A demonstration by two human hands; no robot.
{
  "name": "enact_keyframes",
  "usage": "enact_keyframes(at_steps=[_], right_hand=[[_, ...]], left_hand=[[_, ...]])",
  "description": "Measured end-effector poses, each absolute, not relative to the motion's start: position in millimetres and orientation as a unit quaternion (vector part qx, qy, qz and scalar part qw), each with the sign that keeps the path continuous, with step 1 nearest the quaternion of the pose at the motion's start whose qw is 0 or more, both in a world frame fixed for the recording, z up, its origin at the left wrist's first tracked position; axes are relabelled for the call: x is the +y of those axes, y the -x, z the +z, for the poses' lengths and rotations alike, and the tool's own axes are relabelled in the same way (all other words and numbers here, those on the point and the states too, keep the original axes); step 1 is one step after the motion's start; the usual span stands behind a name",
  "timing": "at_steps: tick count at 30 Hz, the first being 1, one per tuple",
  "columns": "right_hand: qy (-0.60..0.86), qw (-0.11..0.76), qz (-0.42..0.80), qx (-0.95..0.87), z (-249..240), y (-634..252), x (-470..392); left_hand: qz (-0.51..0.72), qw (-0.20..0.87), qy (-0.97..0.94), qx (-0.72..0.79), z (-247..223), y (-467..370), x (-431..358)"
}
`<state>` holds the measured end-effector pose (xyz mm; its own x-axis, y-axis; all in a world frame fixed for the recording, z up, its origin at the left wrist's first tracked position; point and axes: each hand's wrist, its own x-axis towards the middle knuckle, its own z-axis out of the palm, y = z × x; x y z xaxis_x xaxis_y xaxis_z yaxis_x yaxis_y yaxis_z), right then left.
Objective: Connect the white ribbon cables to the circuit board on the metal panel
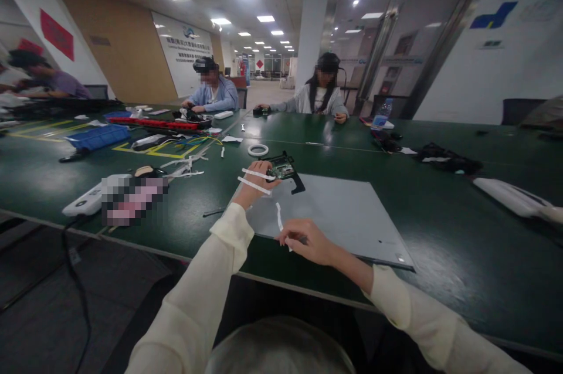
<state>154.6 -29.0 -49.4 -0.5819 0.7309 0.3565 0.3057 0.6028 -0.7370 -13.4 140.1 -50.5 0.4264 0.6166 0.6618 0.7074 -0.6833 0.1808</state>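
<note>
My left hand is closed on the edge of a green circuit board with a black frame, held over the far left part of a flat grey panel. Two white tape strips lie across the back of that hand and its wrist. Nearer to me, my right hand pinches the lower end of a short white tape strip between thumb and fingers. This strip stands up over the panel's near left part. Beyond the board, a roll of white tape lies flat on the dark green table.
Left of me are a white device with a black cable, a blurred pink item, tape scraps and a blue tray. Across the table sit two people; a bottle stands there. A white device lies right.
</note>
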Motion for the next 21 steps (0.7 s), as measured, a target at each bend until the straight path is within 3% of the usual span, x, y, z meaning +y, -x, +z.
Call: enact_keyframes(at_steps=[21], right_hand=[[0.257,0.301,0.274,-0.877,-39.1,-149.9,-34.0]], left_hand=[[-0.239,-0.081,0.929,-0.270,-70.7,-41.4,98.7]])
